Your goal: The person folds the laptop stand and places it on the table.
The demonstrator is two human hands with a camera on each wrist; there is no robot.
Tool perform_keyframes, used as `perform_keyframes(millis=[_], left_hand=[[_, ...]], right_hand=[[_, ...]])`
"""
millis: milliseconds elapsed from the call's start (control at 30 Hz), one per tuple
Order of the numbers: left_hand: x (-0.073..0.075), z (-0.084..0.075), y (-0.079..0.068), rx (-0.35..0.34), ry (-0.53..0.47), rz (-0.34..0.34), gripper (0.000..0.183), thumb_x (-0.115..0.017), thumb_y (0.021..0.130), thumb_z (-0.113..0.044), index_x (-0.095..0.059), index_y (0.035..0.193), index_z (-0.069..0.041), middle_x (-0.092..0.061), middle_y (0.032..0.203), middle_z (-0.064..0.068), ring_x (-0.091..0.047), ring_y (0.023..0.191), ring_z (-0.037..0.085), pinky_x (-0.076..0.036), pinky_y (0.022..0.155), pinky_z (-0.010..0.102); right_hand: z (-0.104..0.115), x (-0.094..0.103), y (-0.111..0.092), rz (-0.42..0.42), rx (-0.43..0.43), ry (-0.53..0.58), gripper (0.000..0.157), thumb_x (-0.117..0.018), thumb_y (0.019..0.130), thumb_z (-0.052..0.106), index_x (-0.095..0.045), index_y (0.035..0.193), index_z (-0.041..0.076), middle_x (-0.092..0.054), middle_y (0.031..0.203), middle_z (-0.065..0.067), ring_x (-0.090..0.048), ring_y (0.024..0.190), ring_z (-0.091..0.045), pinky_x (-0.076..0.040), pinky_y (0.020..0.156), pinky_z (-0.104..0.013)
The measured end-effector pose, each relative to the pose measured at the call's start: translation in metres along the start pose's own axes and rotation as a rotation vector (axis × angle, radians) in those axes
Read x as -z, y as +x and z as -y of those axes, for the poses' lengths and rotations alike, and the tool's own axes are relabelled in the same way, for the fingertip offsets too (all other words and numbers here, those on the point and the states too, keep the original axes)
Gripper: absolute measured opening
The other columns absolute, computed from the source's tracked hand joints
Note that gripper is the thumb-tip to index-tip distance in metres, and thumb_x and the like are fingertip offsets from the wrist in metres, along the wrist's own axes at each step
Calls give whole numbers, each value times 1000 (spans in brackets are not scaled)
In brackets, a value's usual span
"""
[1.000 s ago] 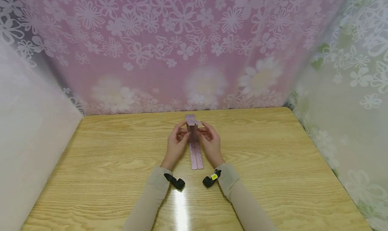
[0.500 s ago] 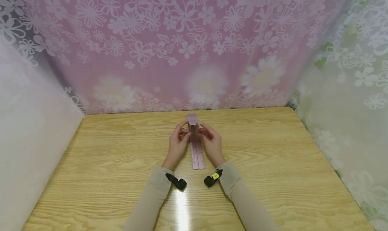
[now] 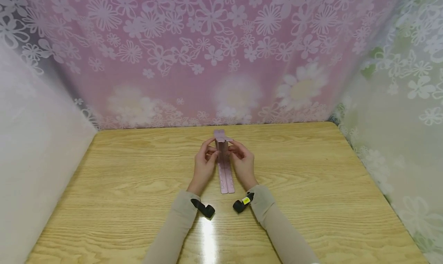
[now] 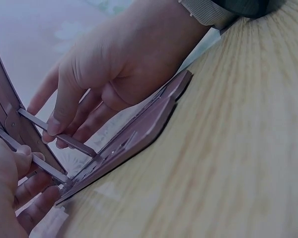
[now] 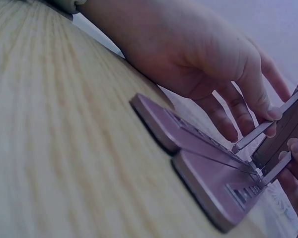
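Observation:
A pink metal folding stand (image 3: 226, 181), like one for a laptop or tablet, rests on the table with its slotted base flat and its upper part raised. My left hand (image 3: 204, 166) is at its left side, pinching one thin support strut (image 5: 251, 136) between thumb and fingers. On the other side, my right hand (image 3: 243, 164) pinches the second strut (image 4: 78, 145). Both struts run from the base's slots to the raised panel (image 5: 290, 124). In the head view the index fingers reach up to the panel's top edge, and the struts are hidden.
The wood-grain table (image 3: 138, 187) stretches out around the stand. A pink floral curtain (image 3: 173, 64) hangs behind it, with pale cloth at both sides. Black wrist cameras (image 3: 204, 209) sit on the beige sleeves (image 3: 173, 225).
Both hands keep their grip on the struts and the stand keeps its shape. The whole view has shifted very slightly, with hands and stand appearing a little further right.

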State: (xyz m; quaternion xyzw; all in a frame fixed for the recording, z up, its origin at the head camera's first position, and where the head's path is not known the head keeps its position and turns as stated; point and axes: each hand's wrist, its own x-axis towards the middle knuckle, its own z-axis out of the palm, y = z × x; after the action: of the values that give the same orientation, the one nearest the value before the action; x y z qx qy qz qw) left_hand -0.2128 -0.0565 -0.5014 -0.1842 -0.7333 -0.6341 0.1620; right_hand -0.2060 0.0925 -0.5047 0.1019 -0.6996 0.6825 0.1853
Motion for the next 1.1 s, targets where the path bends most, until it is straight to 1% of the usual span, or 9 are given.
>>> perform_keyframes(millis=[133, 267, 467, 600, 700, 867, 933, 1100], left_hand=[[0, 1, 0, -15, 1, -4, 45, -60, 86, 8, -50, 129, -2, -63, 87, 26, -59, 72, 33, -49, 63, 30], [0, 2, -1, -31, -2, 1, 47, -61, 86, 8, -51, 129, -5, -62, 86, 25, -59, 73, 31, -50, 63, 32], [0, 4, -2, -39, -5, 10, 45, -60, 86, 8, -49, 129, 0, -62, 86, 25, -59, 74, 30, -51, 64, 32], [0, 5, -2, -41, -11, 12, 46, -60, 86, 8, -50, 130, -3, -62, 86, 25, -59, 74, 32, -51, 64, 33], [0, 4, -1, -46, -22, 15, 47, -60, 86, 9, -50, 129, -3, -61, 85, 25, -60, 73, 34, -51, 63, 33], [1, 4, 0, -54, -40, 20, 46, -60, 85, 11, -48, 128, 3, -61, 84, 26, -59, 71, 37, -52, 62, 31], [1, 4, 0, -52, -40, 20, 45, -60, 85, 11, -48, 127, 3, -61, 84, 26, -59, 71, 37, -52, 62, 29], [1, 3, -1, -50, -43, 16, 45, -60, 85, 11, -48, 127, 4, -61, 84, 27, -59, 71, 36, -52, 62, 30]], right_hand=[[0, 0, -1, -1, 14, 4, 41, -54, 83, -17, -62, 119, -1, -60, 97, -33, -58, 88, -48, -53, 73, -26], [0, 1, -2, -4, 33, -15, 40, -55, 83, -17, -62, 119, 1, -61, 96, -31, -59, 87, -47, -53, 73, -28], [-1, 1, -3, -17, 46, -23, 40, -56, 83, -17, -63, 117, 1, -62, 95, -31, -59, 85, -49, -53, 72, -29], [-1, 1, -3, -26, 39, -17, 39, -57, 83, -16, -63, 117, 1, -62, 96, -31, -59, 86, -49, -54, 72, -29], [-2, 1, -3, -32, 27, -16, 37, -57, 83, -15, -64, 116, 0, -63, 96, -30, -60, 87, -47, -53, 73, -27], [-1, 0, -2, -38, 9, -24, 37, -56, 83, -16, -63, 116, -1, -63, 96, -31, -61, 89, -47, -52, 74, -22], [-1, 0, -2, -41, 6, -27, 37, -56, 82, -16, -63, 116, -1, -63, 96, -30, -61, 89, -46, -52, 73, -21], [-2, -1, -2, -39, 20, -12, 38, -57, 82, -17, -63, 116, -1, -63, 95, -30, -61, 88, -45, -53, 72, -25]])
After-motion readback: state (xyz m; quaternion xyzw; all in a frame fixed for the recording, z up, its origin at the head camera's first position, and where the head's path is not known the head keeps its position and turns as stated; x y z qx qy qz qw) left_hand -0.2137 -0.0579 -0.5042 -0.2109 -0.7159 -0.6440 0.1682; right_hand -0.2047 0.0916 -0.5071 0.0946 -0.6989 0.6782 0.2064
